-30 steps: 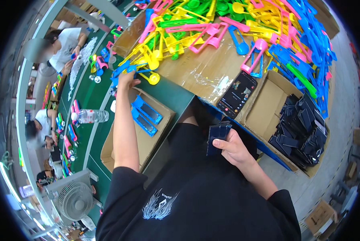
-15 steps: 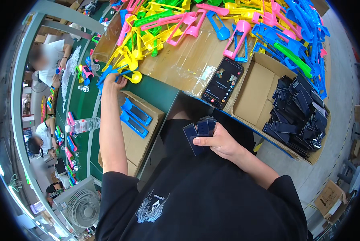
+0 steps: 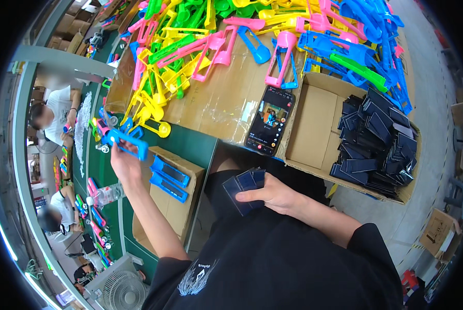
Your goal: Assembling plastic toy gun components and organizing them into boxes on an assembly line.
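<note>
My left hand (image 3: pixel 126 161) is raised over the green table at the left, its fingers closed on a blue plastic housing (image 3: pixel 133 145) with an open frame. In front of my body, my right hand (image 3: pixel 280 195) grips a fanned stack of thin dark rectangular panels (image 3: pixel 242 190), thumb on top. Two more blue plastic housings (image 3: pixel 168 180) lie side by side on a cardboard box (image 3: pixel 161 225), below my left forearm. Beyond my left hand, a yellow plastic housing (image 3: pixel 161 129) lies at the edge of the big heap.
A pile of pink, green, yellow and blue housings (image 3: pixel 211 54) covers the far cardboard. A phone (image 3: pixel 270 121) lies beside an open carton (image 3: pixel 314 163) holding many dark panels (image 3: pixel 379 139). At left are a plastic bottle (image 3: pixel 107 195), a fan (image 3: pixel 125 292) and co-workers.
My left hand has drawn back from the edge of the heap, lifting a blue housing. My right hand keeps its grip on the panels. The view has shifted somewhat.
</note>
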A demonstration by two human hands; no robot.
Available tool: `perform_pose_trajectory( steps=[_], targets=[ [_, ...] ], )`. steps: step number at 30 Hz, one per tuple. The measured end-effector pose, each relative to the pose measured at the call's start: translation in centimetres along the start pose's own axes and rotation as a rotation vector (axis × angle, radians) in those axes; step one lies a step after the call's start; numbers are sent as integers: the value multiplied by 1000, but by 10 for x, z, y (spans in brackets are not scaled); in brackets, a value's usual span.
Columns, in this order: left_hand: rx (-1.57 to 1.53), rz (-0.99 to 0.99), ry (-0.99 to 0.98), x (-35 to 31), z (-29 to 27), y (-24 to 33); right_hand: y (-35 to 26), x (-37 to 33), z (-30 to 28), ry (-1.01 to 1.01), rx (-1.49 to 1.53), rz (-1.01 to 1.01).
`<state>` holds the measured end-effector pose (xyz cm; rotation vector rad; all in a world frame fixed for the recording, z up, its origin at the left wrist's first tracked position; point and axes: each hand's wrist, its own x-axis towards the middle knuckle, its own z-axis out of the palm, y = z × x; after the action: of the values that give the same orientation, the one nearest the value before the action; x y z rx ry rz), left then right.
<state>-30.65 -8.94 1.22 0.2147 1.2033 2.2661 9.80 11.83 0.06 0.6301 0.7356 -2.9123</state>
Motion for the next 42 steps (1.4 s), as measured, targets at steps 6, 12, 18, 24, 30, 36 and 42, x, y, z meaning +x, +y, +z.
perform_pose_trajectory(
  steps=[6,12,18,24,30,36,42],
  targets=[
    [176,-92,156,-122,148,-58,1,3,3,67,-92,-101],
    [395,-271,-31,-187,166,-121,-1,0,13,205,-181,-272],
    [199,-434,-109,-214,167,-152,9,-7,12,347,-510,-224],
    [139,-535,-82,-237,148,-163,21,-14,2,398,-615,-180],
    [159,-602,7,-244,147,-161,17,-17,9,362,-651,-165],
    [163,-470,-33,-241,148,-171,8,-16,8,348,-735,-155],
    [167,-463,-37,-238,150,-174,3,-17,7,388,-876,-178]
  ],
)
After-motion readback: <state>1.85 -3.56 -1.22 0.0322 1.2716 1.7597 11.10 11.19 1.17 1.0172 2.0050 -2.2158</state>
